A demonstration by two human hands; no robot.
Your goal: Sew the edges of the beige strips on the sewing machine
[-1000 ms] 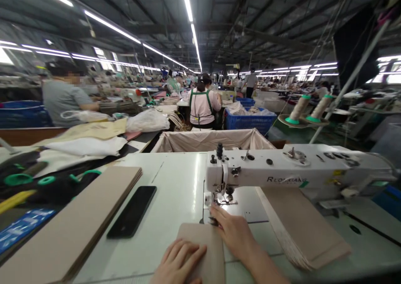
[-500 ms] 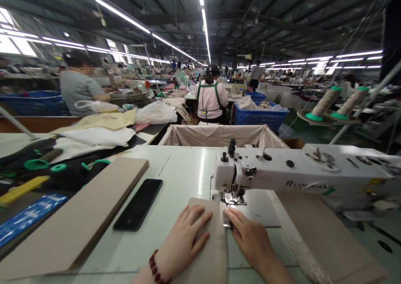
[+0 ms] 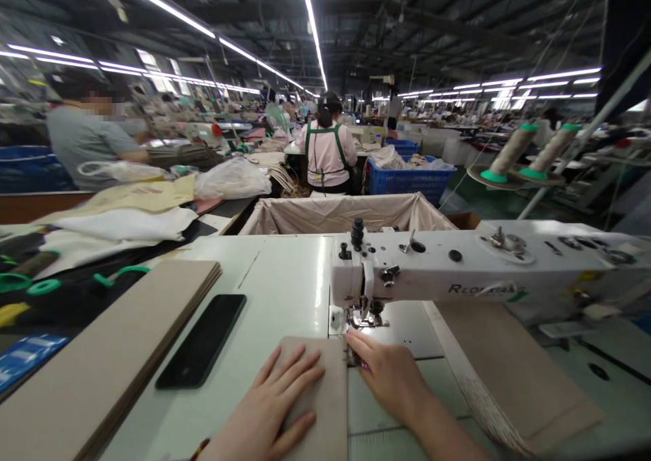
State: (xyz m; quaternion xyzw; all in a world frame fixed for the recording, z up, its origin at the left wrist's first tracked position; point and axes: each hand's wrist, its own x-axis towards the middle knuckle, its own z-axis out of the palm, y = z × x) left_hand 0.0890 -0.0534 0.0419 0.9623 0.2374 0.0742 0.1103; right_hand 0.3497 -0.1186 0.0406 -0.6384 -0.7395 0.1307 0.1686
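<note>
My left hand [image 3: 279, 400] lies flat with fingers spread on a beige fabric panel [image 3: 325, 386]. The panel's rounded far corner points toward the sewing machine [image 3: 407, 264], and its right edge runs alongside the needle area. Just in front of the presser foot [image 3: 369, 320], my right hand [image 3: 389, 376] has its fingers pressed together over a small metal part. Something purplish shows under those fingertips, but I cannot make out what they grip. The panel's near end is cut off by the bottom of the view.
A stack of beige panels [image 3: 127, 346] and a black phone [image 3: 203, 339] lie to the left. More beige panels [image 3: 513, 366] sit under the machine arm. Thread cones [image 3: 513, 152] stand at right. Behind the table is a cloth-lined bin [image 3: 346, 210]; co-workers sit beyond.
The panel and my left hand have moved back toward me, away from the presser foot. My right hand stays by the metal part. The view has turned slightly right.
</note>
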